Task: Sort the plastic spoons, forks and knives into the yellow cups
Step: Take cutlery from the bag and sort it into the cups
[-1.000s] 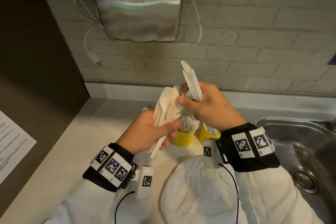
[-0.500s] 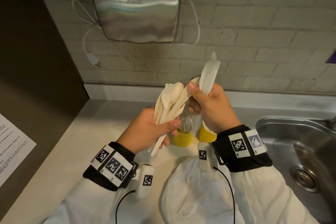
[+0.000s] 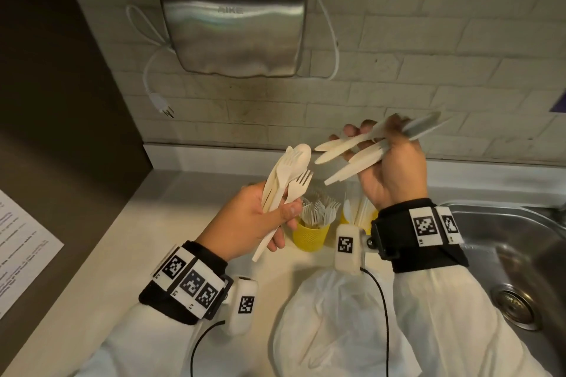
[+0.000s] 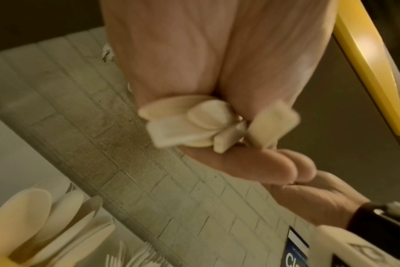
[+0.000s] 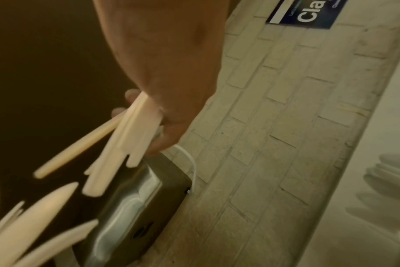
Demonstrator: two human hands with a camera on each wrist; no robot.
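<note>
My left hand (image 3: 260,220) grips a bundle of white plastic forks and spoons (image 3: 289,176) by the handles, heads up, above the counter; the handle ends (image 4: 194,124) show in the left wrist view. My right hand (image 3: 389,162) is raised to the right and holds several white plastic knives (image 3: 352,153) fanned out, pointing left; the same knives (image 5: 117,144) show in the right wrist view. Below the hands stand two yellow cups: one (image 3: 311,236) filled with forks, another (image 3: 346,217) partly hidden behind my right wrist, holding a spoon and knives.
A steel sink (image 3: 520,260) lies at the right. A white plastic bag (image 3: 333,324) lies on the counter (image 3: 128,242) in front of the cups. A metal hand dryer (image 3: 232,30) with a dangling cord hangs on the brick wall. A printed sheet (image 3: 21,248) sits at the left.
My right hand has pulled away from the left hand's bundle, up and to the right, and its knives have swung from upright to pointing left. The left hand stays roughly in place.
</note>
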